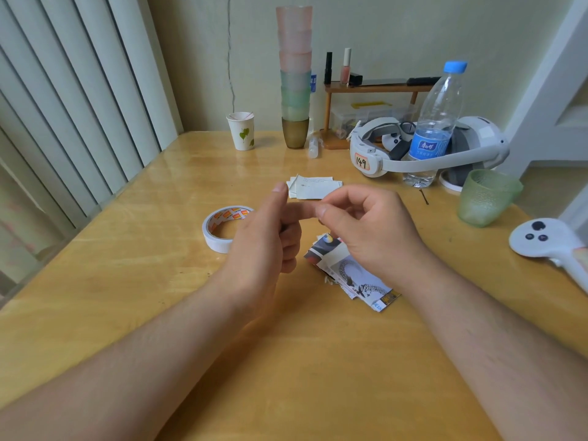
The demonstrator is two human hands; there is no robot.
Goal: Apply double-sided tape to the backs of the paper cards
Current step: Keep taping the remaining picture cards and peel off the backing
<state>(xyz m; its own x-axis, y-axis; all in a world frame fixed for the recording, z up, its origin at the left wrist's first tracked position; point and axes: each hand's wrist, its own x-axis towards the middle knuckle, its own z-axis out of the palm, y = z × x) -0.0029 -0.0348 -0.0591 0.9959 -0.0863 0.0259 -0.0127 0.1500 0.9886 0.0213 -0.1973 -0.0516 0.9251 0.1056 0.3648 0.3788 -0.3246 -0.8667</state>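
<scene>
1. The paper cup [241, 131] stands at the far left of the table [127, 281], against the wall. Something thin lies across its mouth; what is inside cannot be made out.
2. The roll of tape [222, 229] lies flat, just left of the left hand [264, 246] and partly behind it. It is the nearer hand's reach.
3. The left hand is raised above the table with thumb up, forefinger pointing right and the other fingers curled in.
4. The stack of plastic cups [295, 78] rises at the back, nested one in another.
5. A pile of cards turned white side up [313, 186] lies just beyond both hands, its long axis left to right.
6. The right hand [369, 227] pinches at the tip of the left forefinger, thumb and fingers pressed together. Probably a small bit of tape or its liner sits there, too small to tell.
7. A fanned pile of printed cards [353, 275] lies under the right hand, running near-right from it.
8. The water bottle [436, 125] looks almost empty; the green glass [486, 195] seems empty.
</scene>
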